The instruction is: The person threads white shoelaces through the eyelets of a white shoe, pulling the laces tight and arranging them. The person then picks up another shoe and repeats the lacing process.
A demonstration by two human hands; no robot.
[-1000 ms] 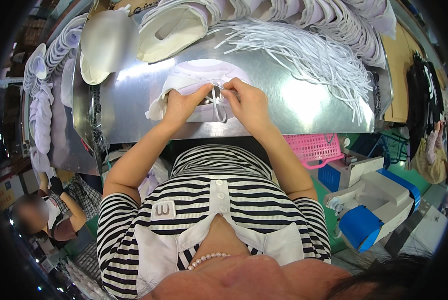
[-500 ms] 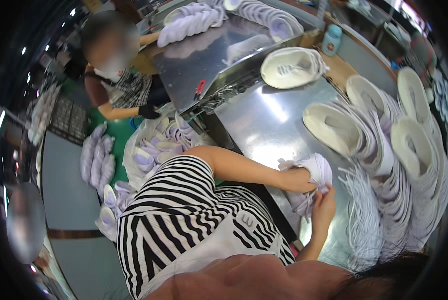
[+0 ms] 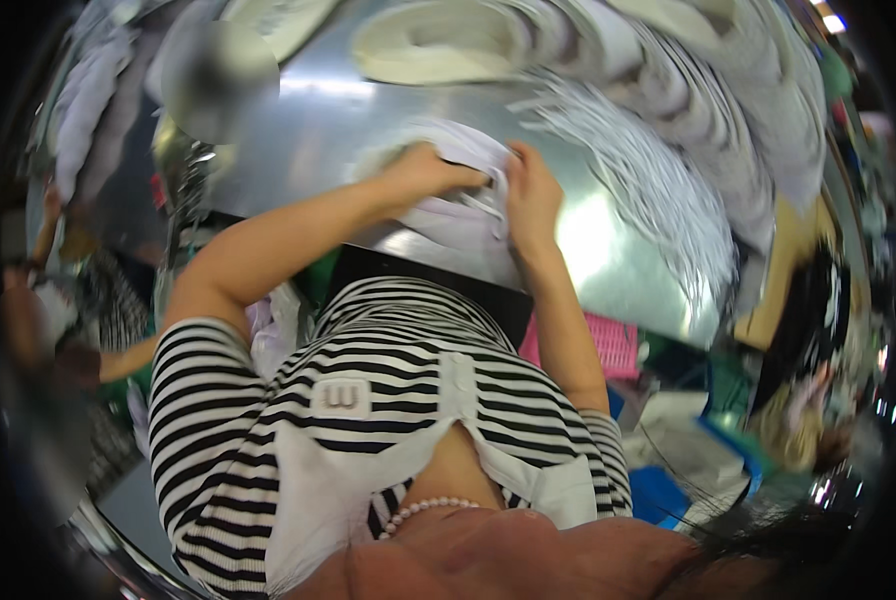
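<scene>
A white-and-lilac shoe upper (image 3: pixel 465 140) is held between my hands above the metal worktop. My left hand (image 3: pixel 430 178) reaches across it, thumb and fingers closed on its near part. On the other side, my right hand (image 3: pixel 534 195) is closed at the upper's right edge, fingers bent. Motion blur hides whether a lace is pinched there too. Just below my hands lies more pale lilac upper material (image 3: pixel 453 228), partly covered by them; I cannot tell whether it is a second upper.
Right of my hands spreads a bundle of white laces (image 3: pixel 648 190). Nested stacks of uppers (image 3: pixel 658 75) line the far right, with a cream upper (image 3: pixel 443 35) beyond the metal worktop (image 3: pixel 318 120). A pink basket (image 3: pixel 608 347) sits low at right. A co-worker's arm (image 3: pixel 128 362) shows at left.
My view has swung to the right and down, so the worktop now lies straight ahead. Both hands still hold the upper. My left hand now reaches over its near side.
</scene>
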